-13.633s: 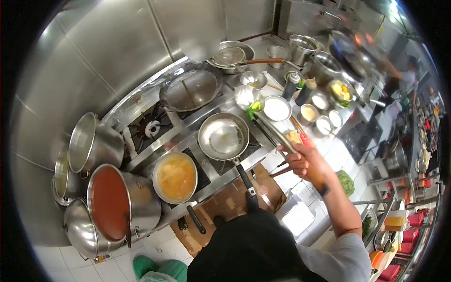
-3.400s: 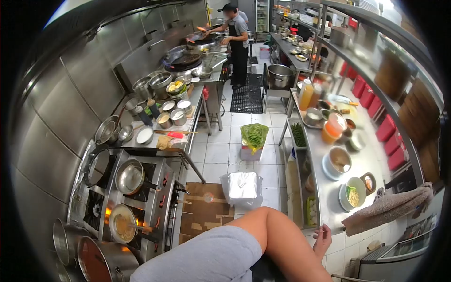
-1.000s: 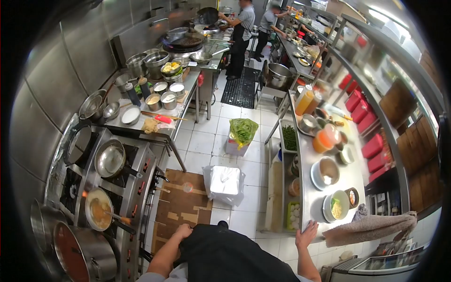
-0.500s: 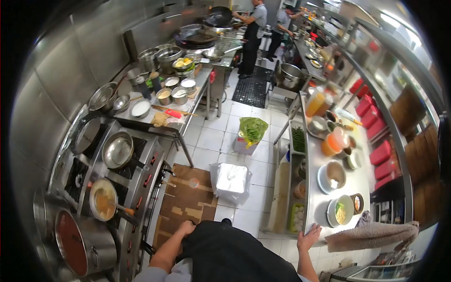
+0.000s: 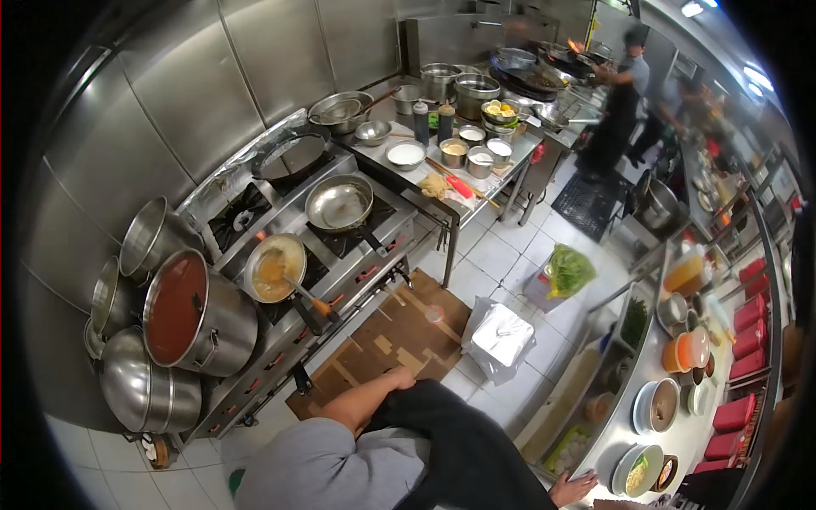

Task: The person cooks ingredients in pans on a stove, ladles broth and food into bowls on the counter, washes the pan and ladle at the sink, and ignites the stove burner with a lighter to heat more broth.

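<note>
The view has been swung leftward since half a second ago, so that the stove point(image 5: 293, 340) is brought nearer the middle and the counter point(image 5: 608, 459) is pushed to the lower right; by judgement, attention is being divided between the two. The right hand point(image 5: 574, 489) is still laid on the counter's edge, fingers spread and nothing gripped; the noodle bowl point(image 5: 653, 461) is set on the counter just beside it. The left hand point(image 5: 398, 380) is held by the black apron point(image 5: 459, 442); whether anything is gripped there cannot be told, its fingers being hidden.

On the stove, cloudy yellow broth point(image 5: 272, 266) is held in a round, shallow metal pan, across whose rim a wooden-handled utensil point(image 5: 321, 308) is leaned; beside it, smooth red sauce point(image 5: 175, 306) is contained in a deep, dull steel pot point(image 5: 234, 327); crinkled foil point(image 5: 212, 191) is run along the back; flat brown cardboard point(image 5: 357, 353), patched and matt, is spread over glossy tiles.
</note>
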### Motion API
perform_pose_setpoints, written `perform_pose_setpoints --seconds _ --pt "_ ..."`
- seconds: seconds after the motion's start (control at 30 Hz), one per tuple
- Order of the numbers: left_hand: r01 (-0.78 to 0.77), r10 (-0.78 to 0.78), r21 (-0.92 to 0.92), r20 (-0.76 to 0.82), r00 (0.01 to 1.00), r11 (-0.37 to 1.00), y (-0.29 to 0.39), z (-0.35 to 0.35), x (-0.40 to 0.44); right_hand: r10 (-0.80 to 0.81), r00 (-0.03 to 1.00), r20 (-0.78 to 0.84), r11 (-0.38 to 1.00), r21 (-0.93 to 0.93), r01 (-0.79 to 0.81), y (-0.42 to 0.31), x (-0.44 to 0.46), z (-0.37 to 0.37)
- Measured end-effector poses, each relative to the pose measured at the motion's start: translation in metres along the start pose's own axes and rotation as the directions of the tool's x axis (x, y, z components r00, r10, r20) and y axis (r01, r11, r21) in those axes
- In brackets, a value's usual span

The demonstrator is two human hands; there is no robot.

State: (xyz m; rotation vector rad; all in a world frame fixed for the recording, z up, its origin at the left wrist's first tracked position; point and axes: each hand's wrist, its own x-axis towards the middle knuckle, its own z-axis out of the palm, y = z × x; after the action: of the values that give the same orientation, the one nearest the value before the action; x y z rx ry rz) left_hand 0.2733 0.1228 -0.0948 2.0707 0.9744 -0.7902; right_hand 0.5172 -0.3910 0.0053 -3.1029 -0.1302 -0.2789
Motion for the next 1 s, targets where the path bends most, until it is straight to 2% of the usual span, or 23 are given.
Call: perform_pose_setpoints --seconds 0.07,0.17,0.23,0.27,0.4,0.47,0.5,0.57,0.63,0.67,0.7,0.73,0.77,0.83,0.87,0.93,0.97,1.0 --pt "0.005 -0.006 -0.037 -0.027 1.0 0.999 -0.002 0.002 0.002 -0.029 0.99 -0.136 0.996 0.081 0.041 0.009 0.0 0.011" --pt "0.002 -0.01 -0.109 -0.072 0.997 0.994 -0.007 0.007 0.005 -0.036 0.994 -0.104 0.996 0.079 0.045 0.006 -0.003 0.005" --pt "-0.04 0.03 -0.121 -0.085 0.996 0.992 -0.007 0.004 0.004 0.011 0.999 -0.035 0.997 0.072 -0.009 -0.021 -0.003 -0.025" --pt "-0.072 0.034 -0.185 -0.202 0.979 0.98 0.006 -0.005 -0.017 0.01 0.999 -0.033 0.997 0.079 -0.007 -0.029 -0.003 -0.034" --pt "-0.016 -0.029 -0.176 -0.252 0.967 0.984 0.012 -0.017 -0.016 0.061 0.998 0.008 0.995 0.078 -0.061 -0.027 -0.004 -0.025" --pt "-0.004 -0.036 -0.15 -0.26 0.965 0.989 0.023 -0.029 -0.012 -0.211 0.97 -0.121 0.907 0.346 0.241 -0.029 -0.001 -0.012" --pt "0.034 -0.066 -0.154 -0.214 0.975 0.987 0.025 -0.033 -0.008 -0.209 0.976 -0.065 0.877 0.428 0.217 -0.051 -0.002 -0.02" --pt "0.072 -0.1 -0.165 -0.164 0.981 0.984 0.024 -0.038 0.008 -0.354 0.933 0.066 0.805 0.53 0.267 -0.1 0.0 -0.025" --pt "0.003 -0.105 -0.447 -0.204 0.973 0.894 0.016 -0.033 0.041 -0.37 0.849 0.378 0.671 0.74 -0.038 -0.165 0.002 -0.034" --pt "0.006 -0.114 -0.464 -0.205 0.972 0.886 0.018 -0.038 0.049 -0.472 0.789 0.395 0.61 0.792 -0.031 -0.191 0.004 -0.021" --pt "0.031 -0.214 -0.771 -0.137 0.967 0.636 0.022 -0.044 0.058 -0.569 0.718 0.401 0.546 0.837 -0.035 -0.217 0.007 -0.01" --pt "0.043 -0.277 -0.957 -0.039 0.96 0.287 0.026 -0.053 0.069 -0.625 0.66 0.417 0.524 0.851 -0.042 -0.251 0.01 -0.018" --pt "0.038 -0.279 -0.962 -0.04 0.96 0.27 0.029 -0.066 0.081 -0.7 0.604 0.381 0.493 0.87 0.023 -0.284 0.016 -0.03" --pt "-0.103 -0.222 -0.974 -0.056 0.973 -0.204 0.031 -0.094 0.104 -0.777 0.51 0.369 0.441 0.897 0.023 -0.34 0.031 -0.039" --pt "-0.107 -0.224 -0.969 -0.056 0.973 -0.222 0.032 -0.106 0.117 -0.814 0.459 0.356 0.414 0.91 0.029 -0.366 0.042 -0.042" --pt "-0.342 -0.219 -0.816 -0.268 0.938 -0.466 0.029 -0.129 0.145 -0.846 0.427 0.32 0.391 0.916 0.088 -0.418 0.072 -0.047" --pt "-0.362 -0.233 -0.722 -0.277 0.932 -0.59 0.02 -0.135 0.173 -0.87 0.403 0.286 0.364 0.922 0.133 -0.445 0.088 -0.048" --pt "-0.36 -0.232 -0.709 -0.275 0.933 -0.606 0.017 -0.145 0.187 -0.883 0.408 0.232 0.314 0.938 0.147 -0.474 0.103 -0.048"
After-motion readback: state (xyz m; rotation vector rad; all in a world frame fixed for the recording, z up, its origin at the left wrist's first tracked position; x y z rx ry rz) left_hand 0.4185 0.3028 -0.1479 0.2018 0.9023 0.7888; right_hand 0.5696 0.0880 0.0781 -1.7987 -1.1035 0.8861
